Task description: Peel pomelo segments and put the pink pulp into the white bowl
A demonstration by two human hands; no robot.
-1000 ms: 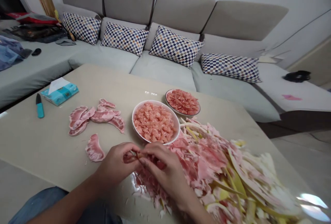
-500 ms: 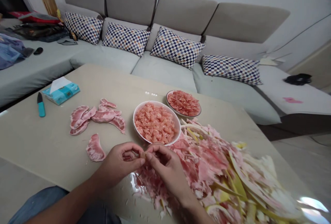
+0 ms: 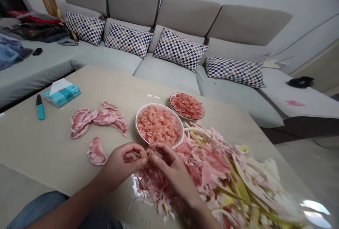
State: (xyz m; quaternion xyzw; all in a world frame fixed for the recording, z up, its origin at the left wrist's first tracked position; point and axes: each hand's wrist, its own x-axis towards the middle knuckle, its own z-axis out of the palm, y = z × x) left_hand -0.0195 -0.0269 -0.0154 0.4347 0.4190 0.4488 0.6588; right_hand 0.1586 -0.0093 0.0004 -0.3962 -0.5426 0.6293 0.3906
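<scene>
My left hand (image 3: 125, 160) and my right hand (image 3: 171, 167) meet just in front of a white bowl (image 3: 137, 130) heaped with peeled pomelo pulp (image 3: 158, 125). Their fingertips are pinched together on a small pale pomelo piece (image 3: 148, 153), mostly hidden by the fingers. Under and beside my right hand spreads a pile of pink membranes (image 3: 203, 165) mixed with yellow-white pomelo rind (image 3: 242, 186). Left of my left hand lies a single unpeeled pomelo segment (image 3: 96, 152), with several more segments (image 3: 82, 120) grouped beyond it.
A second, dark-rimmed bowl (image 3: 202, 115) of pulp stands behind the first. At the table's left are a blue tissue pack (image 3: 63, 95) and a knife (image 3: 40, 110) with a teal handle. A grey sofa (image 3: 169, 73) with checked cushions (image 3: 180, 49) runs along the far side.
Both hands stay together at nearly the same spot, and the fingers have shifted slightly around the small piece. The whole view has moved a little; bowls, segments and peel pile look unchanged.
</scene>
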